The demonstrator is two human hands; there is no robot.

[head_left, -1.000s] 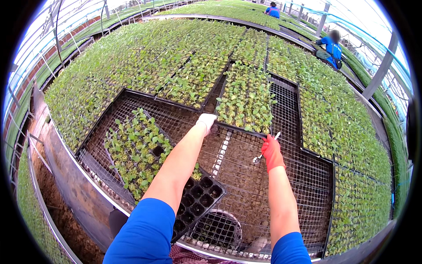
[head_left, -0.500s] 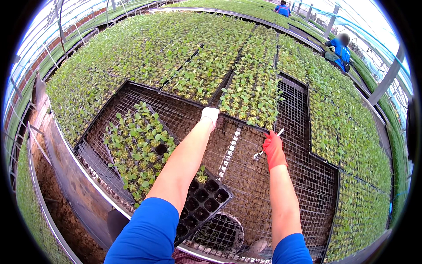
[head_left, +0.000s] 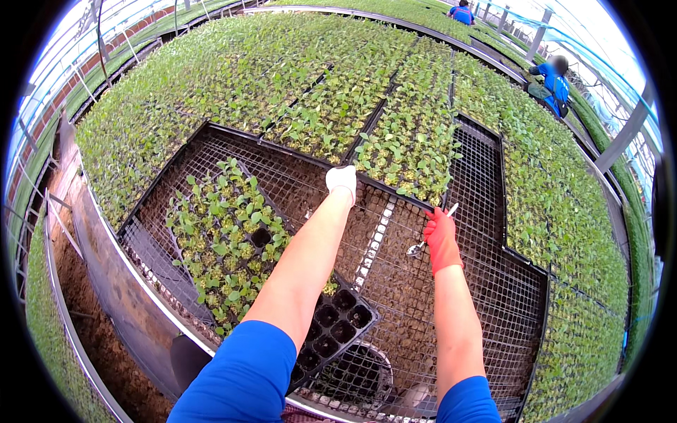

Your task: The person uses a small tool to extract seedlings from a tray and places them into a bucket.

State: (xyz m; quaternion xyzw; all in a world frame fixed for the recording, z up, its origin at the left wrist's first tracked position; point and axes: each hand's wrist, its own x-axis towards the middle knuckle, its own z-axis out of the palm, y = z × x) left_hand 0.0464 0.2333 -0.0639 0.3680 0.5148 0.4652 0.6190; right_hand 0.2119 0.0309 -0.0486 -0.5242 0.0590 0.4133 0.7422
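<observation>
A black seedling tray full of leafy green plants [head_left: 409, 155] lies ahead of me, its near edge facing me. My left hand [head_left: 342, 180], in a white glove, is closed at that edge's left corner; its fingertips are hidden. In a red glove, my right hand [head_left: 442, 241] is closed at the right corner. It also grips a spoon [head_left: 416, 248], whose bowl points to the lower left and whose light handle sticks out above. Beneath my left forearm a second seedling tray [head_left: 222, 243] lies askew, partly planted, with bare soil-filled cells [head_left: 331, 324] at its near end.
Wire mesh [head_left: 486, 310] forms the bench top, with brown soil below and a white strip [head_left: 374, 243] across it. Planted trays [head_left: 578, 331] surround the exposed mesh. A round container [head_left: 367, 370] shows under the mesh. Two people in blue [head_left: 552, 84] are farther back at right.
The whole view has shifted slightly. Both hands stay at the tray's near edge, and the spoon remains in the right hand.
</observation>
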